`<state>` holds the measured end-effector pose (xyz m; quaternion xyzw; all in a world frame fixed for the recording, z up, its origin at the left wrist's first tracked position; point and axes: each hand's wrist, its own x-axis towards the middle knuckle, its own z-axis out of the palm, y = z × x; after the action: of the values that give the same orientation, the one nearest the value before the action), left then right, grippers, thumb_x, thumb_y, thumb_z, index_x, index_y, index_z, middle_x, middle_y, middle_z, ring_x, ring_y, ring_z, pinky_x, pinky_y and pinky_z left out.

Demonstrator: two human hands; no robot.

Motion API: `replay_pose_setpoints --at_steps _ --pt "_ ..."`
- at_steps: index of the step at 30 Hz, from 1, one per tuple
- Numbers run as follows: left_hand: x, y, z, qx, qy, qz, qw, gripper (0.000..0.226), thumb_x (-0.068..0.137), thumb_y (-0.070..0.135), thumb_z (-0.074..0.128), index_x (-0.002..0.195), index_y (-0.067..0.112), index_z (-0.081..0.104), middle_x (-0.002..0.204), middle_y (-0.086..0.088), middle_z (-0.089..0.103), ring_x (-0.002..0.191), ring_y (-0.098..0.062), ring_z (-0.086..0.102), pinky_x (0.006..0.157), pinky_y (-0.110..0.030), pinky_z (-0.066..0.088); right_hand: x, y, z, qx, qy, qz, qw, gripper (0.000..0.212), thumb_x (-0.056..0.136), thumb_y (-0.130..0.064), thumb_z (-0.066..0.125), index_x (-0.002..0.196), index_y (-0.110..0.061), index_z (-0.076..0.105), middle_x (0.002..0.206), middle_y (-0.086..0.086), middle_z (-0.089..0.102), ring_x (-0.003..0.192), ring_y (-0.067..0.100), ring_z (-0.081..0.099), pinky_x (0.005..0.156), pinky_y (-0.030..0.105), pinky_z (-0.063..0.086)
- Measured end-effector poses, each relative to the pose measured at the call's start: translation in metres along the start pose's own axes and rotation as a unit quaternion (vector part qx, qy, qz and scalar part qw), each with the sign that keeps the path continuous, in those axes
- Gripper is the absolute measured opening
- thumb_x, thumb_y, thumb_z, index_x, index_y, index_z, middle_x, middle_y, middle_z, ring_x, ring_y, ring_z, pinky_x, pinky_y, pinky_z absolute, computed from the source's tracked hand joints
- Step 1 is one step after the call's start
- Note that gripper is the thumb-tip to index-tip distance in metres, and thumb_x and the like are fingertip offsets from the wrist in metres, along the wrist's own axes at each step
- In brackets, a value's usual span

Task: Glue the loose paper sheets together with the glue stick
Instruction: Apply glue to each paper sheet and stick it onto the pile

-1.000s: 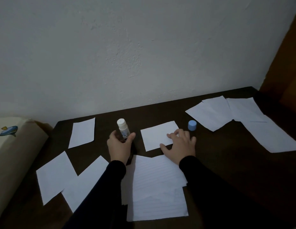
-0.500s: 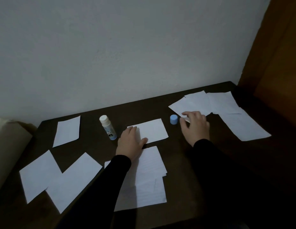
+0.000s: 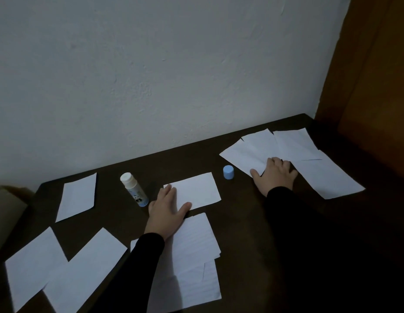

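Head view: hands (image 3: 167, 211) on paper sheets (image 3: 253, 152)

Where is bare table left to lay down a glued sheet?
Best patch: the near right of the table, between the lined stack and the right sleeve. A smaller dark strip lies between the far-left sheet and the glue stick. The right sheets under the right hand and the left sheets are crowded.
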<state>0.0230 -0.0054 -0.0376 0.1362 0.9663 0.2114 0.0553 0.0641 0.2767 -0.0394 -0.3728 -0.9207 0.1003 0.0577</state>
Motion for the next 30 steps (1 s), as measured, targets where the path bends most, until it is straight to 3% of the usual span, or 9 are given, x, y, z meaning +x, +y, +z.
replay_pose_setpoints --at_steps 9,13,16,18,20,22,26,30 --pt "-0.002 0.002 -0.001 -0.012 -0.005 -0.01 1.0 0.072 0.092 0.053 0.053 0.151 0.02 0.029 0.16 0.004 0.018 0.147 -0.018 0.014 0.119 -0.045 0.012 0.001 0.011 -0.002 0.065 0.049 0.001 0.997 0.044 0.094 -0.048 0.049 0.128 -0.021 0.055 0.131 0.003 0.053 0.122 0.025 0.042 0.102 0.047 0.031" --pt "-0.004 0.004 -0.003 -0.021 -0.001 -0.009 1.0 0.07 0.092 0.05 0.055 0.15 0.019 0.03 0.16 0.004 0.019 0.147 -0.019 0.014 0.119 -0.045 0.012 -0.001 0.007 -0.008 0.153 0.089 0.001 0.984 0.036 0.096 -0.042 0.05 0.122 -0.02 0.059 0.124 0.004 0.057 0.115 0.023 0.048 0.1 0.044 0.032" --pt "-0.005 0.003 -0.003 -0.043 0.01 -0.007 0.999 0.071 0.091 0.05 0.057 0.15 0.02 0.031 0.159 0.005 0.021 0.147 -0.017 0.015 0.12 -0.044 0.013 -0.004 -0.008 -0.021 0.31 0.103 0.006 0.945 0.033 0.097 -0.037 0.051 0.122 -0.017 0.059 0.12 0.003 0.057 0.106 0.016 0.053 0.103 0.04 0.037" --pt "-0.007 0.001 -0.003 -0.078 0.017 -0.011 0.997 0.071 0.09 0.049 0.059 0.15 0.023 0.032 0.158 0.006 0.024 0.146 -0.015 0.018 0.119 -0.043 0.017 -0.012 -0.022 -0.031 0.411 0.104 -0.018 0.906 0.03 0.097 -0.033 0.053 0.12 -0.016 0.059 0.114 -0.002 0.055 0.094 0.007 0.051 0.093 0.03 0.046" --pt "-0.01 -0.002 -0.004 -0.146 0.041 -0.022 0.988 0.066 0.09 0.049 0.06 0.147 0.026 0.036 0.155 0.007 0.032 0.142 -0.014 0.027 0.116 -0.041 0.026 -0.024 -0.035 -0.041 0.478 0.089 -0.07 0.871 0.024 0.096 -0.03 0.054 0.116 -0.016 0.059 0.106 -0.008 0.052 0.085 0.001 0.05 0.078 0.014 0.045" --pt "-0.014 -0.002 -0.006 -0.21 0.076 -0.028 0.974 0.057 0.092 0.046 0.058 0.143 0.026 0.042 0.149 0.006 0.041 0.136 -0.012 0.037 0.11 -0.036 0.033 -0.037 -0.047 -0.044 0.514 0.06 -0.133 0.845 0.018 0.096 -0.027 0.056 0.11 -0.017 0.059 0.099 -0.009 0.052 0.083 -0.003 0.05 0.073 0.009 0.043" --pt "-0.022 0.001 -0.013 -0.307 0.113 -0.041 0.944 0.044 0.099 0.041 0.045 0.138 0.022 0.05 0.136 0.005 0.053 0.126 -0.012 0.046 0.103 -0.03 0.039 -0.058 -0.064 -0.036 0.554 -0.046 -0.177 0.812 0.012 0.093 -0.022 0.059 0.105 -0.023 0.06 0.1 -0.009 0.058 0.093 0.002 0.056 0.078 0.015 0.046" --pt "-0.026 -0.001 -0.013 -0.395 0.133 -0.051 0.907 0.037 0.102 0.04 0.036 0.121 0.022 0.061 0.115 0.005 0.063 0.112 -0.014 0.054 0.095 -0.034 0.046 -0.07 -0.072 -0.022 0.558 -0.137 -0.171 0.8 0.013 0.093 -0.016 0.059 0.105 -0.021 0.06 0.099 -0.011 0.062 0.097 0.002 0.059 0.082 0.018 0.049"
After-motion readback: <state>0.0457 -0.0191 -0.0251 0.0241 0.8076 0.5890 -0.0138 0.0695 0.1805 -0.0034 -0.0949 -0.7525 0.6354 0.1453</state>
